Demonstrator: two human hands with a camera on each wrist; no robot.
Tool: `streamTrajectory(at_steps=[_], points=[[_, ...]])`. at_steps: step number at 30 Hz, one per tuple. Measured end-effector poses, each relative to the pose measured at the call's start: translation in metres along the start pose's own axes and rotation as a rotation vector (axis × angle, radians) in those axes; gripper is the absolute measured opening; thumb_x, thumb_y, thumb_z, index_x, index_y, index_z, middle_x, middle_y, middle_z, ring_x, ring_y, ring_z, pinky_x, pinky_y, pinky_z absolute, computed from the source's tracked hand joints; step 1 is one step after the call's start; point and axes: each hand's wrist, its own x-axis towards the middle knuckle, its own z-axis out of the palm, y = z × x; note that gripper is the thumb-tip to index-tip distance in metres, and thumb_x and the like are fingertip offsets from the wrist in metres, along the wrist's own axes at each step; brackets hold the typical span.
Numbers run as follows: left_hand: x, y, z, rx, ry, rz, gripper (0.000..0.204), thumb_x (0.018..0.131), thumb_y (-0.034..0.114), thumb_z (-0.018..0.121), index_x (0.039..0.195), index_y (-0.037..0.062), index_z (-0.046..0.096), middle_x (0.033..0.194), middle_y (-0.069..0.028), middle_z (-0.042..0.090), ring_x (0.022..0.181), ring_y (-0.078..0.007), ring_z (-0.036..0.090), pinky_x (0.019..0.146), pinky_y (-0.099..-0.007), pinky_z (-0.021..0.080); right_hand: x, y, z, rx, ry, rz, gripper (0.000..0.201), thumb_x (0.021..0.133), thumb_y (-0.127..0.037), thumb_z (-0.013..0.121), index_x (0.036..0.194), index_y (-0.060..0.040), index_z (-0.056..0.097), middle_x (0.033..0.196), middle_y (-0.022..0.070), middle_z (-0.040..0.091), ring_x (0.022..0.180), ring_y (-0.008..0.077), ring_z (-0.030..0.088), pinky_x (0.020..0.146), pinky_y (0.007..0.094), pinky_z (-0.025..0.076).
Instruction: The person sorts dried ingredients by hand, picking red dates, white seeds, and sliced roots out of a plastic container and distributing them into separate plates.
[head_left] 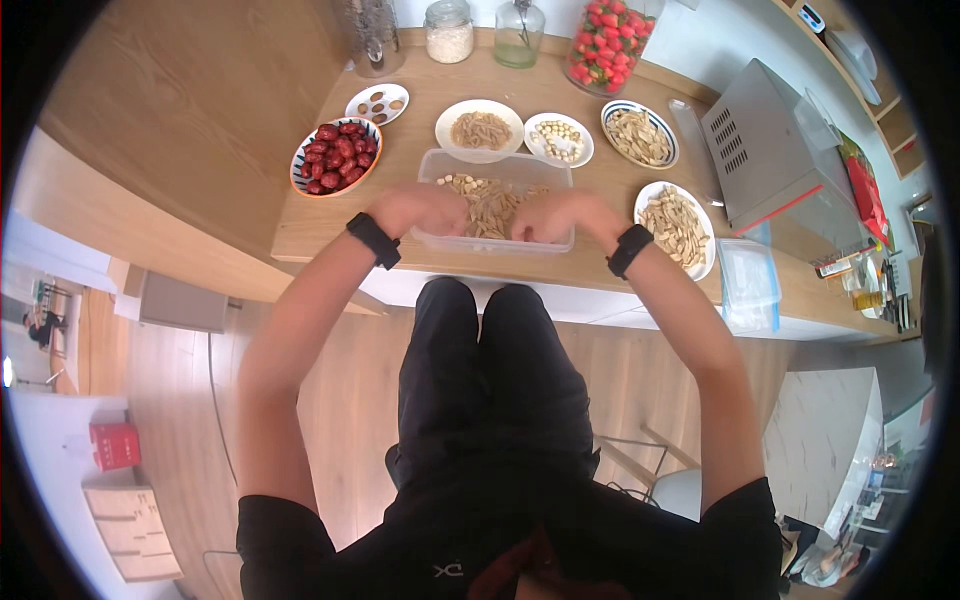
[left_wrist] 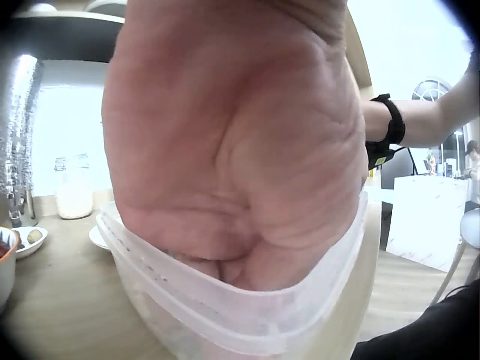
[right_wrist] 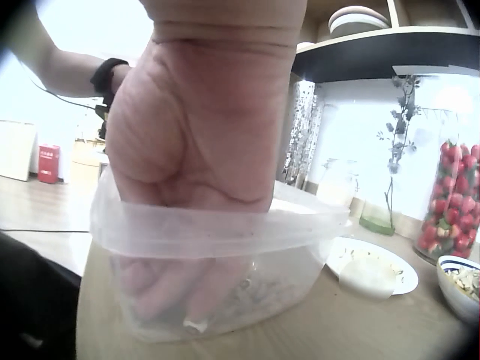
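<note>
A clear plastic container (head_left: 494, 244) at the counter's front holds pale dried slices (head_left: 490, 205), with round cream pieces at its back left. My left hand (head_left: 437, 211) reaches in from the left; the left wrist view shows its palm (left_wrist: 240, 150) over the rim, the fingers mostly hidden inside. On the right side, my right hand (head_left: 550, 214) is also down in the container. Through the cloudy wall in the right wrist view, its fingers (right_wrist: 169, 289) point downward, loosely bent, near a small white piece (right_wrist: 196, 326) at the bottom. Whether either hand holds anything is unclear.
Red dates in a bowl (head_left: 297, 180) stand at the left. Behind the container are a plate of pale strips (head_left: 451, 112) and a plate of round pieces (head_left: 537, 152). Two dishes of slices, a plastic bag (head_left: 750, 285) and a microwave (head_left: 765, 140) are right; glass jars line the back.
</note>
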Motion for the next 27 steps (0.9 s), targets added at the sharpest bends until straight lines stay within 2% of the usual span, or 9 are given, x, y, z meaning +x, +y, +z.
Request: streamTrajectory(at_steps=[3, 5, 8, 12, 14, 17, 21, 23, 27], points=[[0.010, -0.007, 0.008, -0.197, -0.030, 0.040, 0.016, 0.073, 0.006, 0.057, 0.085, 0.0052, 0.069, 0.074, -0.0109, 0.066, 0.075, -0.0265, 0.066, 0.068, -0.0340, 0.051, 0.012, 0.014, 0.010, 0.366, 0.181, 0.016, 0.030, 0.076, -0.002, 0.057, 0.104, -0.0048, 0.067, 0.085, 0.0119, 0.069, 0.083, 0.0188, 0.064, 0.075, 0.0326, 0.050], [0.016, -0.014, 0.017, -0.560, 0.388, 0.227, 0.021, 0.073, 0.001, 0.057, 0.091, 0.0039, 0.066, 0.082, -0.0119, 0.067, 0.081, -0.0256, 0.065, 0.073, -0.0342, 0.051, 0.011, 0.023, 0.010, 0.459, 0.772, -0.153, 0.029, 0.078, -0.003, 0.057, 0.105, -0.0065, 0.066, 0.093, 0.0119, 0.069, 0.088, 0.0237, 0.065, 0.078, 0.0361, 0.051], [0.015, -0.011, 0.017, -0.444, 0.470, 0.065, 0.021, 0.073, 0.000, 0.062, 0.093, 0.0029, 0.067, 0.090, -0.0166, 0.068, 0.088, -0.0324, 0.066, 0.073, -0.0422, 0.051, -0.001, 0.017, 0.005, 0.175, 0.809, 0.085, 0.031, 0.081, -0.003, 0.056, 0.110, -0.0087, 0.065, 0.100, 0.0131, 0.068, 0.094, 0.0306, 0.065, 0.082, 0.0403, 0.051], [0.003, 0.014, 0.014, -0.206, 0.501, -0.052, 0.023, 0.074, 0.005, 0.065, 0.097, 0.0039, 0.065, 0.099, -0.0161, 0.066, 0.099, -0.0339, 0.062, 0.081, -0.0443, 0.050, -0.003, 0.003, 0.013, 0.068, 0.801, 0.197, 0.034, 0.081, -0.002, 0.056, 0.114, -0.0098, 0.063, 0.104, 0.0149, 0.067, 0.097, 0.0351, 0.063, 0.083, 0.0431, 0.051], [0.005, 0.017, 0.023, -0.183, 0.583, -0.184, 0.032, 0.075, 0.012, 0.070, 0.105, 0.0071, 0.063, 0.109, -0.0129, 0.061, 0.104, -0.0348, 0.059, 0.086, -0.0440, 0.050, 0.004, 0.002, 0.021, -0.033, 0.966, 0.192, 0.041, 0.079, 0.000, 0.060, 0.118, -0.0106, 0.062, 0.105, 0.0148, 0.068, 0.101, 0.0335, 0.064, 0.086, 0.0464, 0.050], [0.007, 0.018, 0.029, -0.145, 0.630, -0.232, 0.030, 0.076, 0.014, 0.070, 0.105, 0.0089, 0.063, 0.110, -0.0135, 0.060, 0.105, -0.0346, 0.059, 0.085, -0.0456, 0.049, 0.007, 0.005, 0.022, 0.110, 1.065, 0.281, 0.043, 0.078, 0.000, 0.061, 0.119, -0.0110, 0.061, 0.102, 0.0156, 0.068, 0.101, 0.0338, 0.064, 0.084, 0.0458, 0.051], [0.006, 0.021, 0.022, -0.113, 0.529, -0.259, 0.026, 0.077, 0.014, 0.068, 0.103, 0.0095, 0.064, 0.109, -0.0135, 0.061, 0.104, -0.0343, 0.060, 0.085, -0.0462, 0.049, 0.011, 0.008, 0.024, 0.001, 1.065, 0.271, 0.040, 0.078, -0.001, 0.061, 0.116, -0.0097, 0.062, 0.098, 0.0168, 0.068, 0.096, 0.0344, 0.065, 0.081, 0.0457, 0.052], [0.005, 0.022, 0.020, -0.057, 0.474, -0.275, 0.021, 0.080, 0.014, 0.064, 0.101, 0.0096, 0.064, 0.104, -0.0141, 0.063, 0.101, -0.0348, 0.061, 0.084, -0.0468, 0.049, 0.010, 0.007, 0.021, -0.092, 0.856, 0.372, 0.033, 0.078, -0.002, 0.061, 0.110, -0.0078, 0.063, 0.091, 0.0176, 0.069, 0.090, 0.0346, 0.066, 0.077, 0.0459, 0.053], [0.002, 0.028, 0.018, -0.038, 0.526, -0.288, 0.019, 0.077, 0.014, 0.067, 0.094, 0.0059, 0.067, 0.098, -0.0157, 0.068, 0.094, -0.0340, 0.066, 0.080, -0.0454, 0.053, 0.010, 0.005, 0.023, -0.109, 0.891, 0.348, 0.027, 0.078, -0.005, 0.062, 0.104, -0.0069, 0.064, 0.086, 0.0177, 0.069, 0.086, 0.0349, 0.067, 0.075, 0.0467, 0.053]])
